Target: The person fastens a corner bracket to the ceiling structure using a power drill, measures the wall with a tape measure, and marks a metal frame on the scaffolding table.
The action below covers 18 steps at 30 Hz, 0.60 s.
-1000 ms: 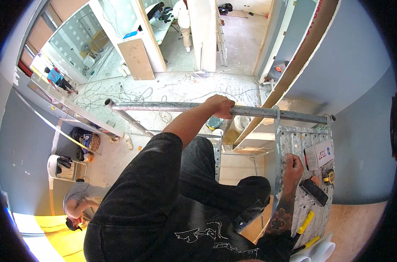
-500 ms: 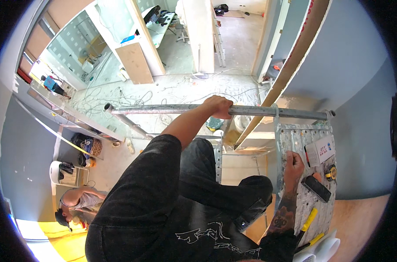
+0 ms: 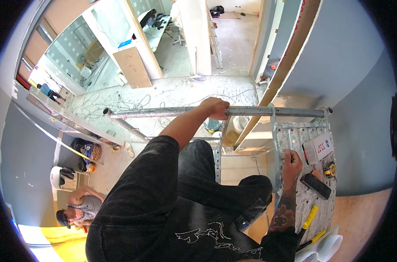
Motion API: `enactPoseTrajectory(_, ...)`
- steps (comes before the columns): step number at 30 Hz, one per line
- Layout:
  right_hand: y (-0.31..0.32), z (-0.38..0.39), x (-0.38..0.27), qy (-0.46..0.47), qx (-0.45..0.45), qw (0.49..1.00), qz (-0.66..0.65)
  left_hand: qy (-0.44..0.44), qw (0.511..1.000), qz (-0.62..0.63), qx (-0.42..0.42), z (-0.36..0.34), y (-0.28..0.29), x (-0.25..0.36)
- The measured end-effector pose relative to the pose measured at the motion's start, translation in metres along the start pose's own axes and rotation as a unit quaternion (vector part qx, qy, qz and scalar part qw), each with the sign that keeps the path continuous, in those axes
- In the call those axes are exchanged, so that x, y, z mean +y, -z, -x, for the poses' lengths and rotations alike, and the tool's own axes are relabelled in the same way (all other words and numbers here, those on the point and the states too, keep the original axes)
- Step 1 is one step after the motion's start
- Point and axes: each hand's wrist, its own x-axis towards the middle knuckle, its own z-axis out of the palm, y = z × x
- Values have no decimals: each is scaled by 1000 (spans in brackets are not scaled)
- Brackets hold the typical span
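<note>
My left hand (image 3: 214, 108) is wrapped around a grey metal scaffold rail (image 3: 159, 112) in front of me. On the right, my right hand (image 3: 291, 166) is curled closed over the perforated metal scaffold plank (image 3: 290, 135); the inside of its fingers is hidden. Beside it on the plank lies a white and dark box (image 3: 319, 148). A black and yellow tape measure (image 3: 330, 170) and a black phone-like slab (image 3: 315, 187) sit nearer. Two yellow-and-black handled tools (image 3: 311, 216) lie along my right forearm, next to white rolled material (image 3: 329, 249).
A person in a striped top (image 3: 89, 205) is below left, near a white chair (image 3: 57, 177) and bags (image 3: 88, 149). Cables (image 3: 137, 102) trail over the floor far below. A grey wall (image 3: 355, 118) bounds the right, and a green bucket (image 3: 213, 125) stands beneath the rail.
The view has shifted slightly. The person below left has raised their head and moved an arm. A distant worker at far left has moved a little. My hands keep their places.
</note>
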Motion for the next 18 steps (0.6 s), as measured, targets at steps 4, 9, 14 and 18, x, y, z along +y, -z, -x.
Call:
enactPoseTrajectory(4,1,-1,1,-19,-6,1000,-5,-13,1000,-1,14,1,-3,-1)
enactPoseTrajectory(9,3,1,3,-6,1,1000,-3,-18,1000,2,16,3,-2,3)
enactPoseTrajectory(14,1,4,5,-4,-1,1000,-16,-12,1000,-5,4,5,0,5)
enactPoseTrajectory(18,-4,3,-5,14,-1,1000,-10,-5,1000,-3,0,5,0,-1)
